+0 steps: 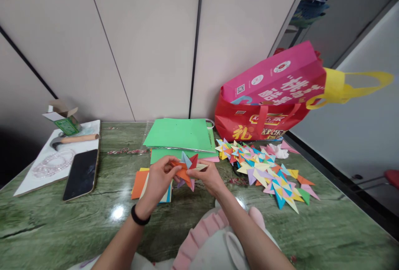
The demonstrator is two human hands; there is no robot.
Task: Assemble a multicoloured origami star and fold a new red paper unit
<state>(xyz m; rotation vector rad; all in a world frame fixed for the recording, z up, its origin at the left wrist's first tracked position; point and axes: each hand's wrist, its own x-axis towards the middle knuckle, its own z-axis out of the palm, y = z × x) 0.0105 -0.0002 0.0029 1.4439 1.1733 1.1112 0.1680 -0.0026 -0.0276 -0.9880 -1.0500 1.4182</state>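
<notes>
Both hands meet over the green marble table [62, 228], pinching one multicoloured folded paper star [188, 167] with orange, red and blue points. My left hand [159, 178], a black band on its wrist, grips the star's left side. From the right, my right hand [209, 177] holds the star's other edge. Under the hands lies a small stack of coloured paper squares [139, 183], orange on top.
A heap of finished paper stars [264, 170] spreads to the right. Green paper sheets [181, 135] lie behind the hands. A red and pink gift bag [268, 103] stands at the back right. A phone [81, 173], hammer [73, 139], bracelet [53, 162] and small box [64, 121] sit left.
</notes>
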